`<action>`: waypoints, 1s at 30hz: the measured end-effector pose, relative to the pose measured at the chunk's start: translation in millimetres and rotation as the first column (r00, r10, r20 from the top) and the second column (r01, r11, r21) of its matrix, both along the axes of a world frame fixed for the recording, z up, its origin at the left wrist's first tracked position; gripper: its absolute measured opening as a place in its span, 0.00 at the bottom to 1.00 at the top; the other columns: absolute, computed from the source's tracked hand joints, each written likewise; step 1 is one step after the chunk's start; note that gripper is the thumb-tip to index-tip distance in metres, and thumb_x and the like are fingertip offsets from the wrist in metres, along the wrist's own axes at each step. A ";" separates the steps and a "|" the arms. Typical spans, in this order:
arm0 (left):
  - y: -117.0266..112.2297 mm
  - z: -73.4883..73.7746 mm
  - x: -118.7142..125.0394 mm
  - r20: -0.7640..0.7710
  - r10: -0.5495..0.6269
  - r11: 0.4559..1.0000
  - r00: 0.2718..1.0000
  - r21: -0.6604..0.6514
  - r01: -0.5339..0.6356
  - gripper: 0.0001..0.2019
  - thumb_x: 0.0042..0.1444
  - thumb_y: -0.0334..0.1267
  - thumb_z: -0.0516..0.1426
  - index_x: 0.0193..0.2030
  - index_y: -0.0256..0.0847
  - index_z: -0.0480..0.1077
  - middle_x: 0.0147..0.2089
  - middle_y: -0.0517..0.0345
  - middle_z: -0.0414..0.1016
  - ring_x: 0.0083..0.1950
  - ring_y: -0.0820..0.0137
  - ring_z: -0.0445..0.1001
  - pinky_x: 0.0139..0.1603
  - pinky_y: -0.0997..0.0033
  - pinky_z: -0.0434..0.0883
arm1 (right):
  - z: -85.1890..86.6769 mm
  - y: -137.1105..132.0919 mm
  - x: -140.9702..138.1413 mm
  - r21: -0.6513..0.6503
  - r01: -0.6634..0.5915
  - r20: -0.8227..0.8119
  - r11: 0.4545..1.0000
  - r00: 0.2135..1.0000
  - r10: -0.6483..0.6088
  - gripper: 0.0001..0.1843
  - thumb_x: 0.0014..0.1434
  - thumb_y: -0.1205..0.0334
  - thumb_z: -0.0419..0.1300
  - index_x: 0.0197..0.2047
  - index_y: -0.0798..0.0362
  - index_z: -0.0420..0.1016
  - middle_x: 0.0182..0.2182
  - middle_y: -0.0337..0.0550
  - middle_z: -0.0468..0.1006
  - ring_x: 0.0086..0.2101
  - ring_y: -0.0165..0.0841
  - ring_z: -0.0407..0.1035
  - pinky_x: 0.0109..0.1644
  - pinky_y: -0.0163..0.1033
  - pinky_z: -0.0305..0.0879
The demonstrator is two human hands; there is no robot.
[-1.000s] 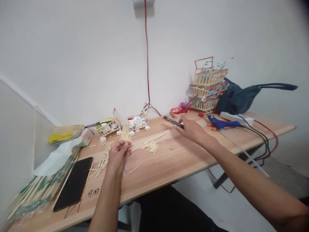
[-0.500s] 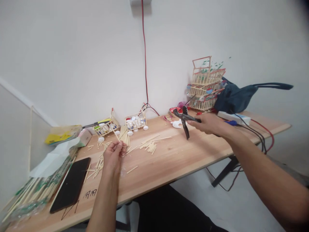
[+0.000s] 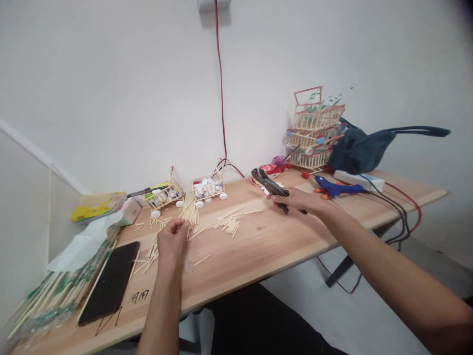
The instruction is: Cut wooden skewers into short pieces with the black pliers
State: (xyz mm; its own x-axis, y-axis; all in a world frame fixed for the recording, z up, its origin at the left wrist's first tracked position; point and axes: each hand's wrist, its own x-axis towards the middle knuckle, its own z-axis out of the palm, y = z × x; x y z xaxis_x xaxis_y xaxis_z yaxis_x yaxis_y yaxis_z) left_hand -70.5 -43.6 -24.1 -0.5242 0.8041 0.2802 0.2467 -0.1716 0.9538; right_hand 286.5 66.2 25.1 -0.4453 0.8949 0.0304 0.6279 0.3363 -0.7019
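My right hand (image 3: 300,201) grips a pair of black pliers (image 3: 269,186) by the handles, a little above the wooden table (image 3: 258,246), jaws pointing left and up. My left hand (image 3: 172,240) rests on the table with fingers curled in a pinch on thin wooden sticks (image 3: 190,211) from a small bundle. More cut sticks (image 3: 231,221) lie scattered between the two hands. Two small stick-built carts (image 3: 209,186) with white bottle-cap wheels stand by the wall behind the bundle.
A black phone (image 3: 110,281) and packs of skewers (image 3: 55,291) lie at the left. A blue glue gun (image 3: 334,188), a white power strip (image 3: 358,179), a dark bag (image 3: 360,148) and stacked stick baskets (image 3: 314,130) are at the back right. A red cable (image 3: 220,88) hangs down the wall.
My right hand picked the black pliers off the table, lifted them and brought them back toward me and left. My left hand stayed at the stick bundle, curling tighter.
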 end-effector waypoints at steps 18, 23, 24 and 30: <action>-4.6 3.6 15.6 -0.778 0.045 0.983 0.627 -0.077 -0.166 0.08 0.56 0.39 0.53 0.32 0.41 0.72 0.32 0.52 0.73 0.38 0.59 0.69 0.41 0.62 0.62 | -7.8 10.0 -67.5 0.109 -0.010 0.316 0.994 0.948 -0.025 0.08 0.53 0.62 0.56 0.35 0.53 0.75 0.29 0.43 0.79 0.31 0.34 0.73 0.32 0.32 0.60; -5.9 2.6 16.3 -0.768 -0.033 0.993 0.640 -0.100 -0.069 0.04 0.54 0.36 0.55 0.31 0.42 0.70 0.36 0.53 0.73 0.41 0.61 0.69 0.43 0.63 0.63 | -4.6 21.0 -82.6 0.053 -0.039 0.292 0.998 0.956 0.022 0.07 0.54 0.61 0.58 0.33 0.54 0.77 0.28 0.42 0.80 0.29 0.32 0.73 0.30 0.31 0.61; -5.9 1.6 16.2 -0.782 -0.057 0.992 0.620 -0.115 -0.054 0.04 0.54 0.35 0.55 0.31 0.42 0.70 0.36 0.52 0.73 0.41 0.60 0.69 0.43 0.63 0.63 | -3.1 23.5 -83.9 0.035 -0.053 0.278 0.998 0.960 0.041 0.07 0.53 0.62 0.59 0.33 0.54 0.77 0.28 0.42 0.80 0.29 0.32 0.73 0.31 0.31 0.62; -6.6 1.1 17.5 -0.823 -0.113 0.978 0.556 -0.192 -0.086 0.04 0.54 0.33 0.54 0.32 0.42 0.70 0.34 0.51 0.73 0.40 0.59 0.68 0.41 0.63 0.63 | -2.4 44.9 -87.3 -0.128 -0.085 -0.025 0.988 0.996 0.083 0.12 0.57 0.58 0.57 0.27 0.56 0.72 0.26 0.45 0.77 0.23 0.29 0.68 0.24 0.31 0.63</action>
State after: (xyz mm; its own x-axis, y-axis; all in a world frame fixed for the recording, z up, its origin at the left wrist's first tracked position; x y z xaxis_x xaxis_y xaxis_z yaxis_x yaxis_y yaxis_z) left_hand -53.0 -50.2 -23.0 -0.1294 0.8950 0.4268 0.9403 -0.0258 0.3392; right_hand 199.2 111.1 22.7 -0.5195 0.8514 -0.0729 0.5868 0.2934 -0.7547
